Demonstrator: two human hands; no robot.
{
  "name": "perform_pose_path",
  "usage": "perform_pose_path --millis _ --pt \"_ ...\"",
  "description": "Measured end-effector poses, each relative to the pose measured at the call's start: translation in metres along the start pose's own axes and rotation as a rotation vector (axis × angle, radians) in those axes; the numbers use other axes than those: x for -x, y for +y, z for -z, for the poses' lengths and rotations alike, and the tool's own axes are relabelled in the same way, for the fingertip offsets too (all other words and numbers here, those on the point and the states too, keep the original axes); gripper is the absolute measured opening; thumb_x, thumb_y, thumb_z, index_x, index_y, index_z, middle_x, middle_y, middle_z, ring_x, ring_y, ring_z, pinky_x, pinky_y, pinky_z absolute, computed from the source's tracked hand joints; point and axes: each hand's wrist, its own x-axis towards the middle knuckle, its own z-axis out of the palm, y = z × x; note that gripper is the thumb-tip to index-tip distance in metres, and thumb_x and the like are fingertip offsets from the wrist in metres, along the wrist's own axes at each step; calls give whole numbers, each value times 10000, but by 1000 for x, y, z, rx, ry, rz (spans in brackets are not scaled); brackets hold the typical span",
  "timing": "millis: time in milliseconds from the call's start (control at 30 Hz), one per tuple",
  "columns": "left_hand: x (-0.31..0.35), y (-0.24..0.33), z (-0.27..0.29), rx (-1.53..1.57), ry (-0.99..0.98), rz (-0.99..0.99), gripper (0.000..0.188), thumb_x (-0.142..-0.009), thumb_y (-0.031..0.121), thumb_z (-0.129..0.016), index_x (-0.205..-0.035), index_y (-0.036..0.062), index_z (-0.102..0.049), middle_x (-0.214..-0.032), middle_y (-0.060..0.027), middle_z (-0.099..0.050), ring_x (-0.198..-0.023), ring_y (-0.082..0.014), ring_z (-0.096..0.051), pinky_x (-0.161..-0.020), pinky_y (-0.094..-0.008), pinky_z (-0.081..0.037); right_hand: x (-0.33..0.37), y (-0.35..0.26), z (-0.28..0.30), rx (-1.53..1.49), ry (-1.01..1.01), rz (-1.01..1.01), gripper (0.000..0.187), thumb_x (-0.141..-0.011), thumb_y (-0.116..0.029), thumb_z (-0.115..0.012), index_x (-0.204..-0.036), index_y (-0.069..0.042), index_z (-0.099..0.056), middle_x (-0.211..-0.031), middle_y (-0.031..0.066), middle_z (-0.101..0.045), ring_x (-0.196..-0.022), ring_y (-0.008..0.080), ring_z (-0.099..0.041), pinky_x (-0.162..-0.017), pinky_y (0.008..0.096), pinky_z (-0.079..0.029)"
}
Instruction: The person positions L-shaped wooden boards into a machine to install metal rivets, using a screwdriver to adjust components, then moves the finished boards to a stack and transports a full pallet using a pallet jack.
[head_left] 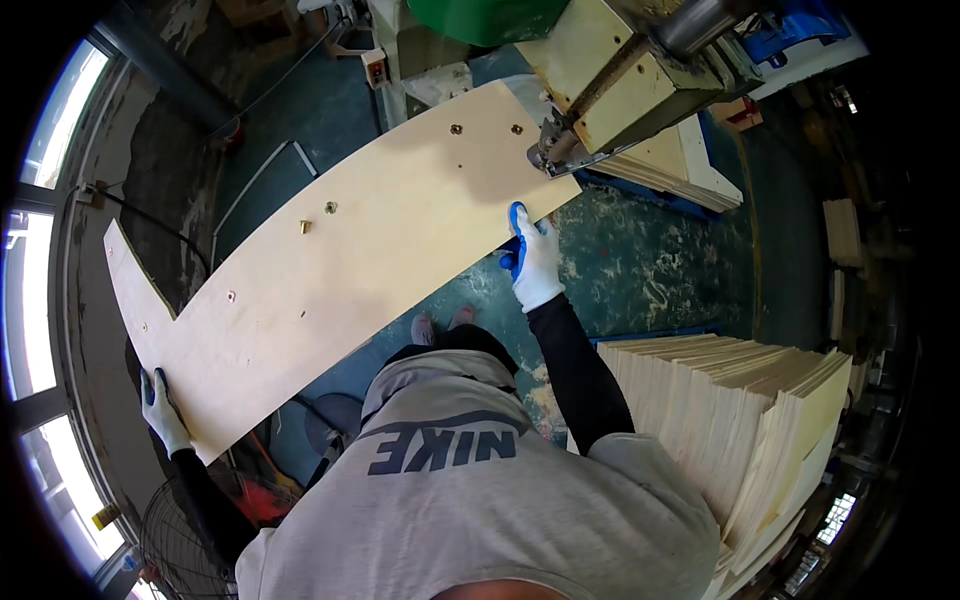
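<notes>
My grey shirt (500,530) fills the view nearest the camera, dark print across its chest. Beyond it, both my gloved hands grasp one long, curved wooden panel (390,235), which lies slantwise in front of me. My left hand (165,412) grips the edge at its lower left end; my right hand (532,255) pinches the near edge toward the other end, thumb on the upper face and fingers curled at the rim. Metal fittings (331,208) dot the wood, and one brass-coloured fitting (305,227) stands proud of the surface. The panel's right end sits under the nose of a machine (620,85). A thick stack of boards (700,410) stands to my right, a wire fan (180,535) low on my left.

As I judge it, if my left hand sagged, the long panel could tip and pull out of line at the machine, and the proud fitting might roll off if loose. My right thumb could be pinched if it slid nearer the nose.

My fingertips under the panel are hidden. I can't tell whether the nose touches the wood, or what supports that end. The fisheye's black rim cuts off the far right.
</notes>
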Motion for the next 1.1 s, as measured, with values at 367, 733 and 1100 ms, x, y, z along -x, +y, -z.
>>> perform_pose_path --millis 367,733,1100 --pt "-7 -4 -1 -56 2 -4 607 -1012 230 -671 -1505 -42 -443 -1463 -107 -560 -1222 -121 -566 -1035 -240 -439 4 11 3 -12 16 -52 344 -993 -378 -650 -1212 -117 -606 -922 -33 -614 -660 43 -579 -466 191 -429" --pt "-25 -10 -11 -98 -35 27 620 -1006 255 -678 -1502 -41 -451 -1414 -74 -593 -1135 -94 -584 -950 -211 -459 6 8 -4 68 22 -31 340 -996 -418 -632 -1182 -135 -601 -930 -36 -625 -704 49 -617 -452 204 -445" --pt "-35 -35 -16 -91 -42 20 634 -1006 277 -679 -1512 -23 -445 -1484 -102 -546 -1271 -150 -542 -1088 -279 -415 10 12 -3 48 -11 -35 369 -988 -361 -641 -1219 -76 -596 -977 0 -614 -808 77 -616 -484 222 -508"
